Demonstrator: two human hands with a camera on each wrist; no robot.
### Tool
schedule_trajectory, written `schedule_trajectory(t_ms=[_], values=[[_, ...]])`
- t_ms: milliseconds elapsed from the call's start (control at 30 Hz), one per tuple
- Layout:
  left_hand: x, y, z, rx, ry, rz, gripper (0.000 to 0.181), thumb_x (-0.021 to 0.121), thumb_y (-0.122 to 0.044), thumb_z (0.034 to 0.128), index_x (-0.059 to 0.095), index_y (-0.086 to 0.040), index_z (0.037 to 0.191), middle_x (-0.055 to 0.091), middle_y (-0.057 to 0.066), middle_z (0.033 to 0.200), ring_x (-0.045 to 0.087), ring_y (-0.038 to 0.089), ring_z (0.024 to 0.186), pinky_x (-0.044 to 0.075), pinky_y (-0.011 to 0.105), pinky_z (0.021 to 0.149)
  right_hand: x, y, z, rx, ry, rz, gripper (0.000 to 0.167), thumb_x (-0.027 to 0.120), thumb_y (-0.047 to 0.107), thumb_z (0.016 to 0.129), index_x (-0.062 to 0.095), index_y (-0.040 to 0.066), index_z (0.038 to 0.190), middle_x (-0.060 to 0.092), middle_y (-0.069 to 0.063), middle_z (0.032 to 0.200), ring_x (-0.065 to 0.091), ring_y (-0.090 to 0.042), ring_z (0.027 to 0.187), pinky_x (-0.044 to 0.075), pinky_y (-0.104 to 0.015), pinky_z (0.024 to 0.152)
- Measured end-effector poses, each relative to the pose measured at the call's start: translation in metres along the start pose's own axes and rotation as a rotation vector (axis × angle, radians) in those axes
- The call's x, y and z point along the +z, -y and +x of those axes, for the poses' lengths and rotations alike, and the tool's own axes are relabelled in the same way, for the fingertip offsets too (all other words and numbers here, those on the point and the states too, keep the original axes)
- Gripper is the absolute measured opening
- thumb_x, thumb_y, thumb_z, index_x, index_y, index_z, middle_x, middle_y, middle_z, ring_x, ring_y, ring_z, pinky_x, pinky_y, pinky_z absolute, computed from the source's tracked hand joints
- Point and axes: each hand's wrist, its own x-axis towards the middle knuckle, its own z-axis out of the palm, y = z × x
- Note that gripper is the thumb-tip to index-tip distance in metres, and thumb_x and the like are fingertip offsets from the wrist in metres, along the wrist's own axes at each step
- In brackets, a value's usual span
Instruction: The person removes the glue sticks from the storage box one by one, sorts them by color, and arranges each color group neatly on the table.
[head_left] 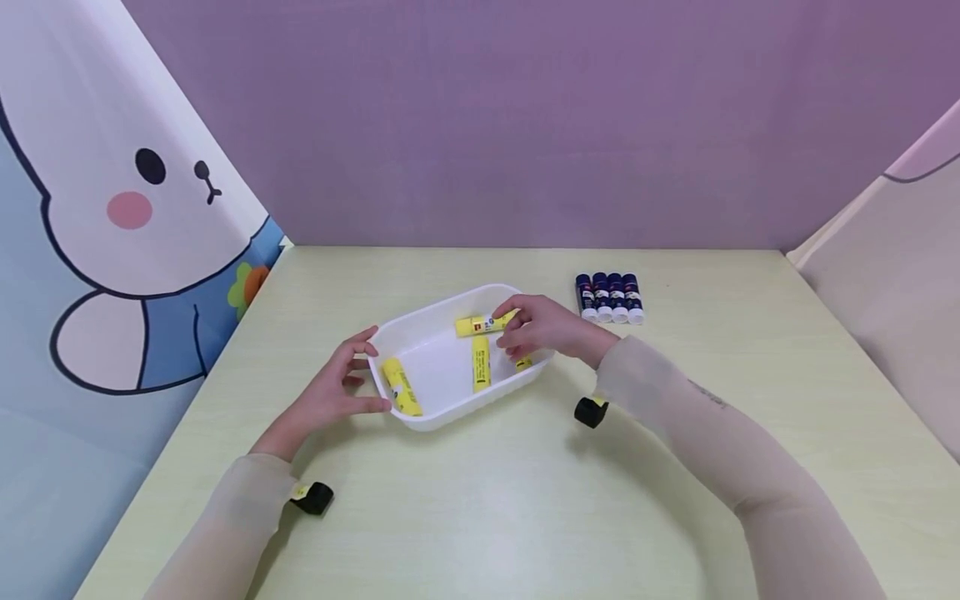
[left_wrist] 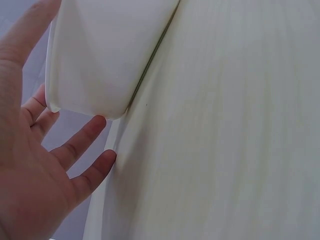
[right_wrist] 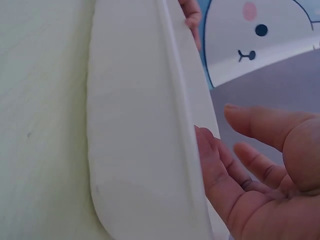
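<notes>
Four yellow tubes [head_left: 481, 364] lie in the white tray [head_left: 438, 358]: one at its left end, three toward its right. My left hand [head_left: 337, 387] touches the tray's left end, fingers spread. My right hand [head_left: 540, 323] is over the tray's right end, thumb and fingers apart; I cannot tell whether it touches a tube. Four dark blue tubes [head_left: 617, 296] sit right of the tray.

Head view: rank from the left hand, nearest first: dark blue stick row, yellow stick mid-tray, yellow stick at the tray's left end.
From the left hand:
1. Left-end yellow stick: just right of the hand, inside the white tray.
2. Mid-tray yellow stick: farther right.
3. Dark blue stick row: outside the tray, far right.
</notes>
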Motion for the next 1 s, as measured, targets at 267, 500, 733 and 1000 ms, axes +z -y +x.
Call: schedule_trajectory(t_ms=[267,500,733,1000], values=[[0.0,0.003,0.0,0.001,0.002,0.001,0.067,0.085,-0.007,0.0785,0.038,-0.001,0.126,0.017,0.01,0.165,0.047,0.043,0.126,0.039,0.056,0.098,0.014,0.002,0.011,0.084,0.064,-0.052,0.05,0.07,0.0,0.09,0.049,0.002,0.135,0.063,-0.017,0.096,0.067,-0.025,0.079,0.058,-0.035,0.075],[0.0,0.002,-0.001,-0.015,0.001,0.0,0.068,0.085,-0.011,0.0789,0.038,-0.003,0.127,0.016,0.008,0.165,0.046,0.043,0.128,0.039,0.056,0.099,0.024,-0.002,0.021,0.122,0.076,-0.088,0.06,0.073,-0.003,0.084,0.045,0.003,0.137,0.066,-0.018,0.095,0.068,-0.025,0.074,0.058,-0.035,0.071],[0.0,0.002,-0.001,-0.013,-0.001,-0.004,0.068,0.085,-0.01,0.0787,0.038,-0.004,0.127,0.017,0.007,0.165,0.046,0.042,0.127,0.039,0.056,0.098,0.033,-0.003,0.029,0.136,0.067,-0.129,0.067,0.076,0.002,0.085,0.04,0.008,0.142,0.066,-0.016,0.093,0.068,-0.024,0.072,0.058,-0.033,0.066],[0.0,0.004,-0.001,-0.012,-0.003,0.004,0.067,0.086,-0.011,0.0789,0.038,-0.004,0.126,0.017,0.007,0.165,0.046,0.042,0.127,0.039,0.055,0.098,0.045,0.001,0.032,0.139,0.086,-0.19,0.07,0.078,0.016,0.088,0.039,0.009,0.145,0.068,-0.012,0.095,0.068,-0.022,0.072,0.056,-0.03,0.065]])
